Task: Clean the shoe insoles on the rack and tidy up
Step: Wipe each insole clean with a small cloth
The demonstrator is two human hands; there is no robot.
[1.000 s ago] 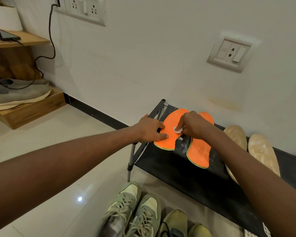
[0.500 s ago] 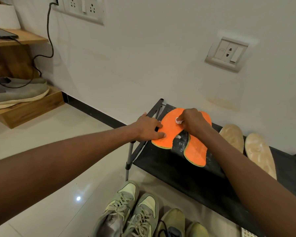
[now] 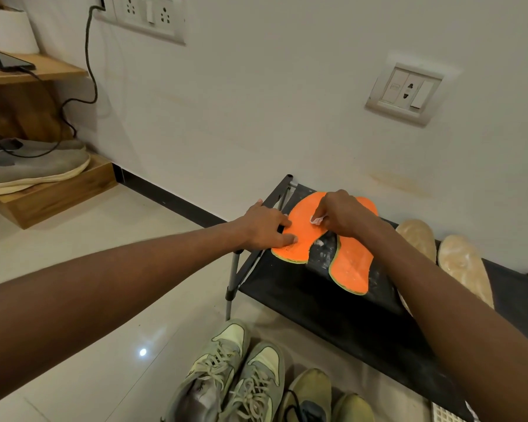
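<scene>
Orange insole [image 3: 299, 236] lying on rack [image 3: 323, 303], left hand [image 3: 264, 228] pressing flat, fingers straight. Right hand [image 3: 342, 216] pinching wipe [image 3: 316, 220], rubbing. Risk: insole sliding off edge if pressing is easing.

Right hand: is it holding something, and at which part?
The right hand pinches a small white wad between its fingertips, most of it hidden. It presses the wad on the left orange insole, which the left hand holds flat.
</scene>
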